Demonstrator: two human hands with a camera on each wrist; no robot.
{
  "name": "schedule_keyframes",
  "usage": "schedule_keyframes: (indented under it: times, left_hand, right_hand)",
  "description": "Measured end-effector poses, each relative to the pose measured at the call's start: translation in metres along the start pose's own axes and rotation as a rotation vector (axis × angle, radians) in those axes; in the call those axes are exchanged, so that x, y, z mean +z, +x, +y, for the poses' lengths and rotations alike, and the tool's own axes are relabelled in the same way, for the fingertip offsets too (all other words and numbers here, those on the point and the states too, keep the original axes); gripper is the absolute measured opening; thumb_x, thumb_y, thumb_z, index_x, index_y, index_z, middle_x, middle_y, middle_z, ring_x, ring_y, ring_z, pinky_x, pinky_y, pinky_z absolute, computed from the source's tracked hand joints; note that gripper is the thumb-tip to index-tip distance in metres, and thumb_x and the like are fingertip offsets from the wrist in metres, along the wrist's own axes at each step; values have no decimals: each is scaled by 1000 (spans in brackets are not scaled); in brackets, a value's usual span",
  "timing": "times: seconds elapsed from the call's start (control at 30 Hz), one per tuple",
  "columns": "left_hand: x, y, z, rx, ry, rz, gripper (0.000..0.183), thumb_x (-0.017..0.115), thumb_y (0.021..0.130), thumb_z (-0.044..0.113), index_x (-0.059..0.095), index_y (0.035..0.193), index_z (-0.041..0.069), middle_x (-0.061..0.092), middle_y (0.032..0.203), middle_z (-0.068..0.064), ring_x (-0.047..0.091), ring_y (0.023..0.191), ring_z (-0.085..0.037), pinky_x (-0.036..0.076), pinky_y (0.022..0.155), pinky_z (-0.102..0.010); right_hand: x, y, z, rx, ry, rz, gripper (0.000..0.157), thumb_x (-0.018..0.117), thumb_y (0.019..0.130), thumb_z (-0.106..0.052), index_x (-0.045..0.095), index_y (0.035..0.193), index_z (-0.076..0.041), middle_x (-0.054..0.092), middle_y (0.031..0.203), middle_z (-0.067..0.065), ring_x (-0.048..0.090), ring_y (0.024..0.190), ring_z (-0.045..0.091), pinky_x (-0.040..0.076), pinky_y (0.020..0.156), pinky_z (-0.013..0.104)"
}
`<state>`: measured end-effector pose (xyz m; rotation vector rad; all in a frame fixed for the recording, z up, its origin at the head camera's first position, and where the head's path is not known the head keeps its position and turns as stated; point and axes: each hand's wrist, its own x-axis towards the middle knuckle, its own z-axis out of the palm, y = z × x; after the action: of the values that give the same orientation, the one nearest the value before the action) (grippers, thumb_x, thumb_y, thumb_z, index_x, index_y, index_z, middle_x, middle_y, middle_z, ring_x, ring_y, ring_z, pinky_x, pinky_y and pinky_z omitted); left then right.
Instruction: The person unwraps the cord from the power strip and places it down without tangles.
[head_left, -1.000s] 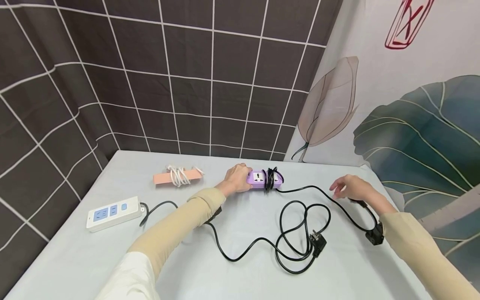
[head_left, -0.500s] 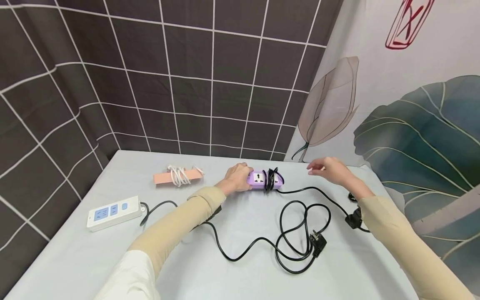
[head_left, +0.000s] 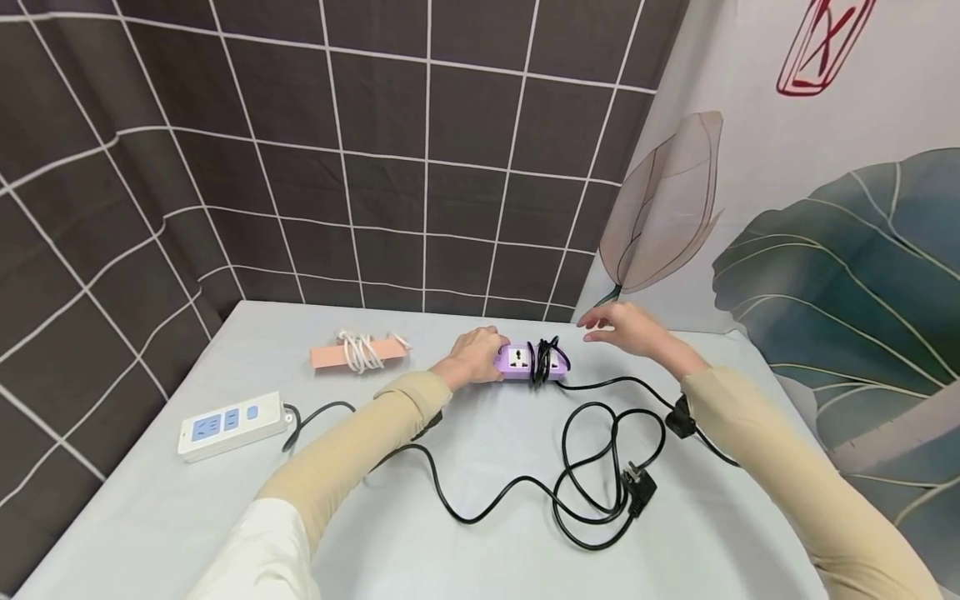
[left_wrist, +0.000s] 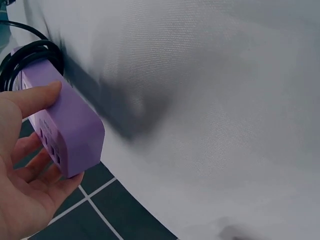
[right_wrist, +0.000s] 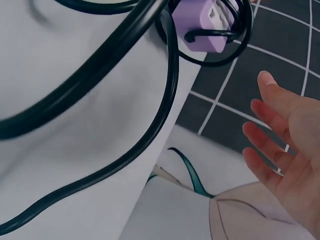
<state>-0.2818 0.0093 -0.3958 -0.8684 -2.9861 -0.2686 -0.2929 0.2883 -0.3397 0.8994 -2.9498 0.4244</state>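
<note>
My left hand (head_left: 474, 354) grips the left end of a purple power strip (left_wrist: 82, 122), thumb on one long side and fingers on the opposite side. Black cord (head_left: 542, 362) is wound in several turns round the strip's right part, and its loose length runs off to the right across the table. My right hand (head_left: 618, 327) hovers to the right of the strip, touching nothing. In the right wrist view its fingers (right_wrist: 265, 145) are loosely bent and apart, near the wound purple strip (right_wrist: 195, 25). The far end of the cord is hidden by the right forearm.
A white power strip (head_left: 232, 427) lies at the left; its black cord passes under the left forearm to loose loops ending in a plug (head_left: 639, 487). A peach-coloured bar (head_left: 326, 357) wrapped in white cord lies at the back left. Dark gridded fabric (head_left: 375, 192) hangs behind the table.
My right hand has moved left and slightly up, from above the cord's far end towards the purple power strip. The left hand keeps its grip in the same place.
</note>
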Motion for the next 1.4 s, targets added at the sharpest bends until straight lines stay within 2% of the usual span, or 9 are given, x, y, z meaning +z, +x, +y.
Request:
schedule_keyframes:
  times: [0.43,0.63,0.87,1.1,1.4]
  left_hand:
    - [1,0,-1,5,-4,-33,53,82,72,25,65,119,9,66,109,-7,62,97,-21,54,81,-35]
    - [2,1,-1,-2,-2,-33,52,83,70,24,66,118,9,67,109,-6,63,96,-20,54,80,-34]
    - [3,0,0,11,7,-22,54,83,69,25,67,119,11,68,109,-6,63,96,-20,54,79,-34]
    - [4,1,2,23,22,2,44,78,71,19,68,113,11,68,101,-5,62,89,-18,53,72,-31]
    - [8,-1,3,-31,-30,23,45,75,69,16,69,113,11,66,98,-5,58,84,-16,50,69,-28]
  right_hand:
    - [15,26,-12,-125,22,-86,28,68,88,-18,67,114,-8,70,113,8,64,103,29,51,88,46]
    - [21,35,-13,-135,34,-117,24,66,90,-18,69,111,-8,70,113,7,65,101,25,51,89,45]
    - [24,38,-13,-127,31,-131,20,67,89,-16,71,107,-8,70,110,7,66,97,23,52,86,44]
    - [29,38,-10,-124,14,-132,17,67,88,-16,72,104,-13,70,109,5,65,99,23,51,85,44]
    - [35,35,-2,-175,62,-88,15,67,87,-11,71,100,-6,72,103,8,65,100,27,51,88,46]
